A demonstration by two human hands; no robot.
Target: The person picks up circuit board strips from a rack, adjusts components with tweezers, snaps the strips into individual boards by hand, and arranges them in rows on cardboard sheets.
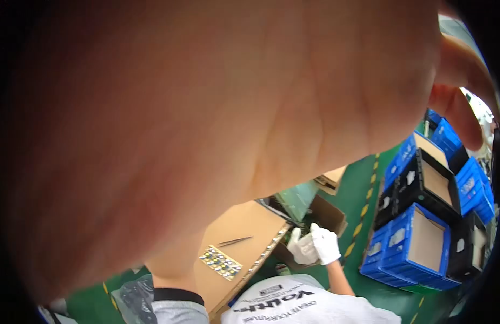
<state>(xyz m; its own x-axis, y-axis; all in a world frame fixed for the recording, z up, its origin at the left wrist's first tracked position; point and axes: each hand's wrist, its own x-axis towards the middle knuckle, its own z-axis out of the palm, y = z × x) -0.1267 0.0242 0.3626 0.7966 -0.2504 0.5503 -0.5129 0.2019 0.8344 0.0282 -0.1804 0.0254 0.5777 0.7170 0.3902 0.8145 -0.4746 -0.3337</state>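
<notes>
A bare hand, my left hand (pixel 293 102), fills most of the head view close to the lens. Its fingers stretch to the right edge, with gaps between them. The forearm runs down to a grey sleeve (pixel 180 311) with a black hem. Farther down, my right hand (pixel 327 244) wears a white glove. Its fingers are closed on a limp white glove (pixel 302 249), beside a cardboard surface (pixel 271 216). On that surface lie a pair of tweezers (pixel 235 241) and a small panel of circuit boards (pixel 221 262). Much of the scene behind my left hand is hidden.
Blue crates (pixel 404 245) and black crates (pixel 417 175) are stacked on the right. An open cardboard box (pixel 331 213) with dark contents stands behind my right hand. Yellow-black tape (pixel 363 218) marks the green floor. Clear plastic bags (pixel 132 297) lie at the lower left.
</notes>
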